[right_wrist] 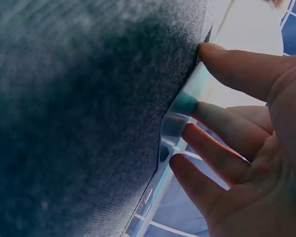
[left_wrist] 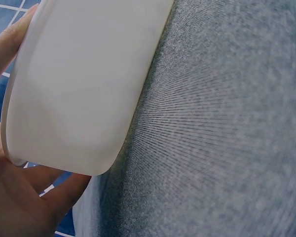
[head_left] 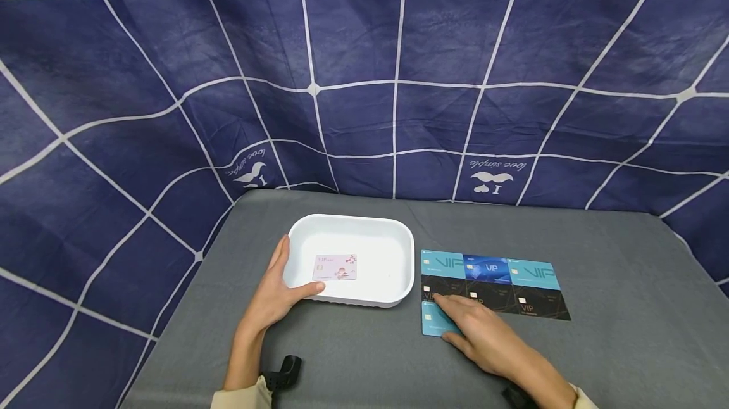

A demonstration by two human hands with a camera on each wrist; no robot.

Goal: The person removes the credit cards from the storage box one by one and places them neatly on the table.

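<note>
At the left of the table a white plastic tray [head_left: 364,225] holds one pink VIP card [head_left: 335,267] lying flat. My left hand [head_left: 272,292] grips the tray's left end, its thumb at the front rim and its fingers along the side. The left wrist view shows the tray's outer wall [left_wrist: 84,94] between thumb and fingers. My right hand [head_left: 484,333] rests on a teal card [head_left: 433,320] at the near left corner of the card layout, its fingers fairly straight. In the right wrist view its fingertips [right_wrist: 191,132] touch the cards, with the thumb at an edge.
Beyond the right hand lie a teal card [head_left: 441,263], a blue card [head_left: 487,268] and another teal card [head_left: 534,273] in a row. Black cards [head_left: 541,304] form a row just in front. Grey cloth [head_left: 364,358] covers the table; a blue checked curtain [head_left: 353,118] hangs behind.
</note>
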